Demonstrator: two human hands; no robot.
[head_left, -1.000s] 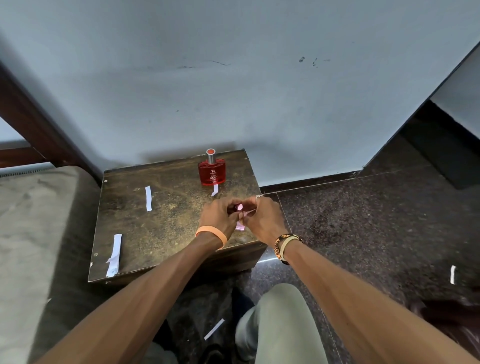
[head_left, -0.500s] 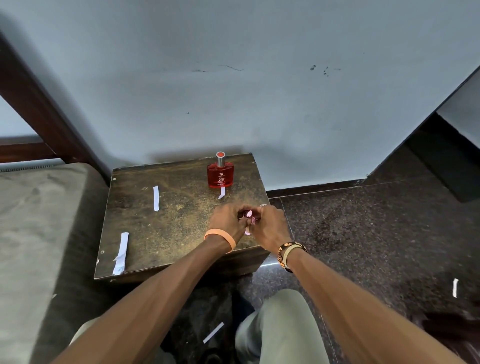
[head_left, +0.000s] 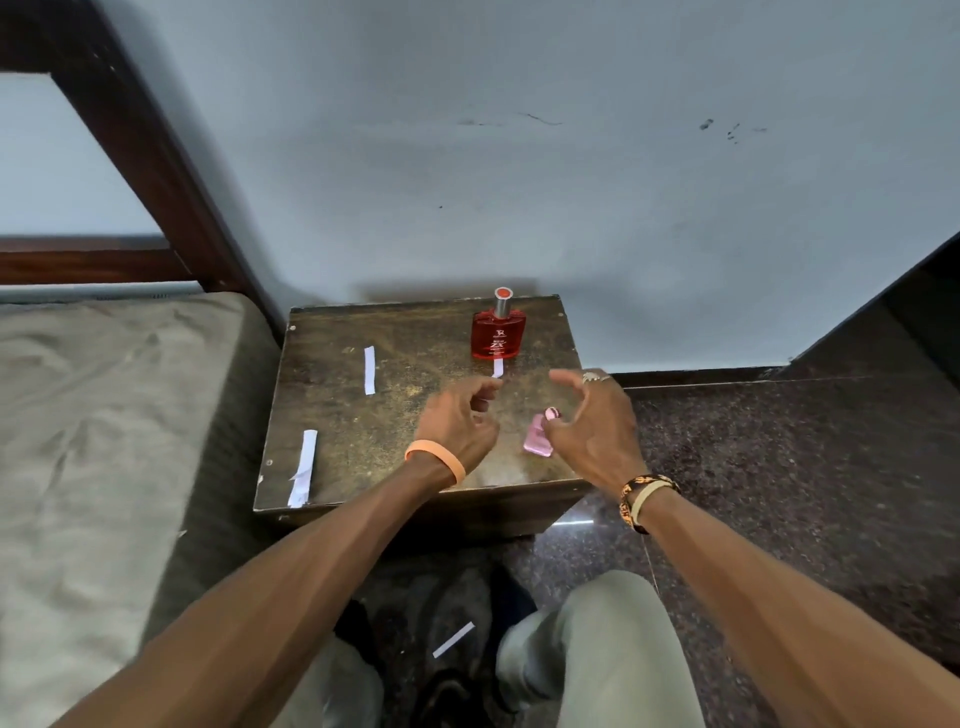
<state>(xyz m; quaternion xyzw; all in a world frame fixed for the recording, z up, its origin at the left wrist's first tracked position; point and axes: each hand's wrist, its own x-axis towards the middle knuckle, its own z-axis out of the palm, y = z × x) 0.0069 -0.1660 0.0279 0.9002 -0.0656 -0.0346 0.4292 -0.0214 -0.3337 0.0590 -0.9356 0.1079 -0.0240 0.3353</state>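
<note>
My hands hovered over the desk (head_left: 358, 426), a little apart, with the small pink bottle (head_left: 537, 442) between them. It lay on the desk's near right part, tilted, its cap towards the wall and just beside my right thumb; I could not tell whether the thumb touched it.

My right hand (head_left: 592, 431) was wide, fingers spread and gently bent, gripping nothing, a ring (head_left: 592, 378) on one finger and a patterned bracelet (head_left: 644, 500) at the wrist. My left hand (head_left: 457, 422) had its fingers loosely curled. Something pale showed among them, but I could not tell whether I held anything there. An orange wristband (head_left: 437, 458) sat on that wrist.

At the desk's far edge, near the wall, a red perfume bottle (head_left: 497, 338) stood upright with a white paper strip (head_left: 497, 368) at its foot. Two more strips lay on the left part of the desk, one farther back (head_left: 369, 370) and one by the near edge (head_left: 303, 467). Another strip (head_left: 453, 639) lay on the dark floor between my knees. A bed (head_left: 104, 415) stood just left of the desk.
</note>
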